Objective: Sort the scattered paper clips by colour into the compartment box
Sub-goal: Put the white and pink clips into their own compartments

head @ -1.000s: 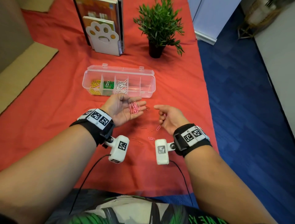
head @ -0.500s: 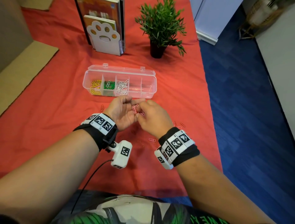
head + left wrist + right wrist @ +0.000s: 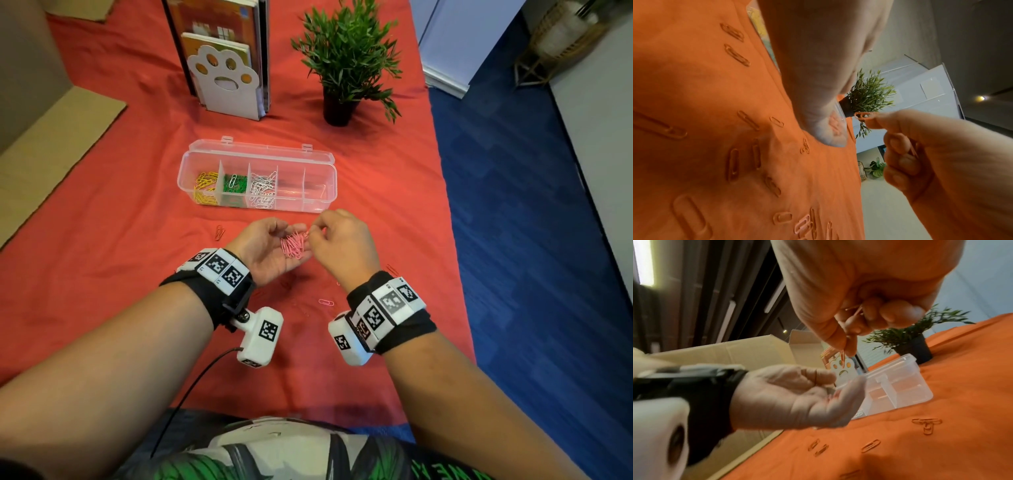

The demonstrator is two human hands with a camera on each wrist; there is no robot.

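My left hand (image 3: pixel 265 248) lies palm up, cupped under a small pile of pink paper clips (image 3: pixel 294 245), just in front of the clear compartment box (image 3: pixel 310 205). My right hand (image 3: pixel 339 240) is beside it and pinches one pink clip (image 3: pixel 863 116) between thumb and forefinger at the pile's edge. More clips are tucked in its curled fingers (image 3: pixel 892 313). In the box, yellow clips (image 3: pixel 205 188) fill the leftmost compartment, then green (image 3: pixel 235 185), then white (image 3: pixel 262 188). Several loose clips (image 3: pixel 325 302) lie on the red cloth under my wrists.
A paw-shaped bookend with books (image 3: pixel 222 78) and a potted plant (image 3: pixel 346 68) stand behind the box. Flat cardboard (image 3: pixel 51 147) lies at the left. The table's right edge (image 3: pixel 455 240) drops to blue floor. One reddish clip (image 3: pixel 219 233) lies left of my hands.
My right hand, which was apart to the right a second ago, has moved over to the left palm and now pinches a clip at the pile. The left hand stayed cupped.
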